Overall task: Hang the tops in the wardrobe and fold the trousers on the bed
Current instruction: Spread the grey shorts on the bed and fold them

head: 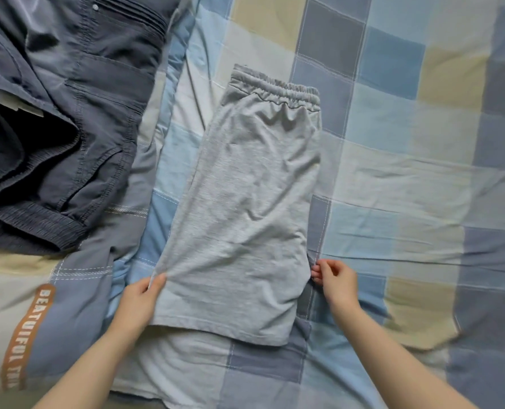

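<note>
1. The grey shorts (245,202) lay flat in the middle of the bed (407,172), folded in half along their length, with the elastic waistband at the far end and the hem near me.
2. My left hand (140,302) held the left edge of the shorts close to the hem; the thumb lay on top of the cloth and the fingers were under it.
3. My right hand (335,280) pinched the right edge of the shorts with curled fingers, at about the same height as the left hand.
4. A pair of dark blue trousers (62,113) lay crumpled to the far left, apart from the shorts.
</note>
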Demonstrator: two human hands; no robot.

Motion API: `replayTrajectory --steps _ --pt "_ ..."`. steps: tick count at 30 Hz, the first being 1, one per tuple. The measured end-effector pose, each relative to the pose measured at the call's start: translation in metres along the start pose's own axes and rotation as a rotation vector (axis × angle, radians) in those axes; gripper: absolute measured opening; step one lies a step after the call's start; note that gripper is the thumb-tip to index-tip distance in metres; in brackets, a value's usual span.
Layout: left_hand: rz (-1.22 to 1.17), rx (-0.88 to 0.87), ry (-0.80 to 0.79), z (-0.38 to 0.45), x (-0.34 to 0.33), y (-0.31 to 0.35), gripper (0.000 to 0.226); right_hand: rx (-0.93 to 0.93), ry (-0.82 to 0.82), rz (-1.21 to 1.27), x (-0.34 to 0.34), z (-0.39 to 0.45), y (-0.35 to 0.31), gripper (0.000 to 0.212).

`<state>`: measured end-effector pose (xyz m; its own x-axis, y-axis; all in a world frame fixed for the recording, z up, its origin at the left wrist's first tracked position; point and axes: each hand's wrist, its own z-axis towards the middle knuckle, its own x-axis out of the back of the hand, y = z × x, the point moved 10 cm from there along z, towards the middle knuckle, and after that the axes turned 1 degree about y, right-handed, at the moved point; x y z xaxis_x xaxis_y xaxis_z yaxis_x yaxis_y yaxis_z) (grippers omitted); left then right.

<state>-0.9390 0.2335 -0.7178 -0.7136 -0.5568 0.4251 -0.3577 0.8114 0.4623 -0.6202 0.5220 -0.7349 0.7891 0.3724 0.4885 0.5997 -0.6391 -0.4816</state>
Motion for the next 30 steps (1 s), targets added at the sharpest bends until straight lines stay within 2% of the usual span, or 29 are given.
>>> replayTrajectory --steps 4,7,12,17,20,22,27,30 --pt "-0.234 0.119 -0.03 -0.02 -0.012 -0.002 0.021 -0.081 -0.109 -0.027 -0.019 -0.015 0.005 0.02" --pt "-0.376 0.202 -0.069 -0.03 -0.023 -0.004 0.019 -0.25 -0.266 -0.009 -0.038 -0.035 0.016 0.016" --pt "-0.322 0.192 -0.088 -0.03 -0.019 -0.009 0.016 -0.236 -0.306 -0.008 -0.04 -0.039 0.011 0.016" --pt "-0.194 0.114 -0.045 -0.018 -0.005 -0.017 0.02 -0.417 -0.463 -0.005 -0.049 -0.056 0.033 0.025" --pt "-0.163 0.086 -0.021 -0.013 -0.002 -0.022 0.016 -0.487 -0.574 0.188 -0.059 -0.071 0.036 0.025" --pt "-0.166 0.086 -0.022 -0.011 -0.002 -0.027 0.017 -0.473 -0.53 0.334 -0.06 -0.071 0.029 0.025" --pt "-0.155 0.068 -0.025 -0.008 0.0 -0.028 0.022 -0.521 -0.411 0.893 -0.063 -0.066 0.012 0.017" --pt "-0.161 0.07 -0.027 -0.006 -0.001 -0.028 0.023 -0.538 -0.468 1.004 -0.061 -0.067 0.008 0.029"
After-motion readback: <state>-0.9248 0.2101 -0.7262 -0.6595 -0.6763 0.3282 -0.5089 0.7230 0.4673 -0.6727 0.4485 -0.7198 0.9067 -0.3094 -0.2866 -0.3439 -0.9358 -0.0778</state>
